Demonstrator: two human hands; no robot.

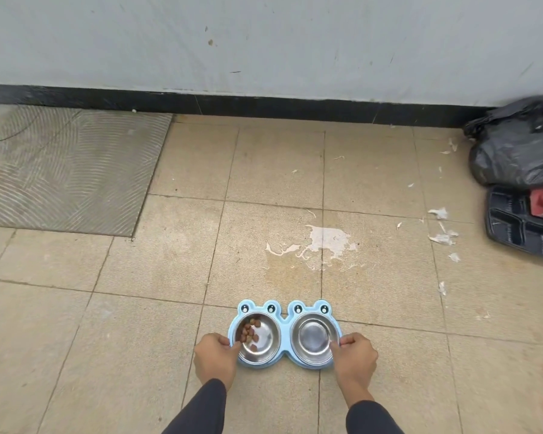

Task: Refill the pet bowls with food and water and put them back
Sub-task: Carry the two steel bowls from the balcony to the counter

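A light blue double feeder [284,324] with cartoon frog eyes sits low in the head view, over the tiled floor. Its left steel bowl [262,339] holds several brown kibble pieces [248,332]. Its right steel bowl [314,337] looks shiny; I cannot tell if water is in it. My left hand [215,357] grips the feeder's left edge, and my right hand [355,355] grips its right edge. Both arms wear dark sleeves.
A beige tiled floor [170,277] runs up to a pale wall with a black skirting [264,108]. A white spill mark [323,242] lies ahead. A grooved grey patch [63,170] sits far left. A black plastic bag [518,145] and a dark tray [521,227] lie right.
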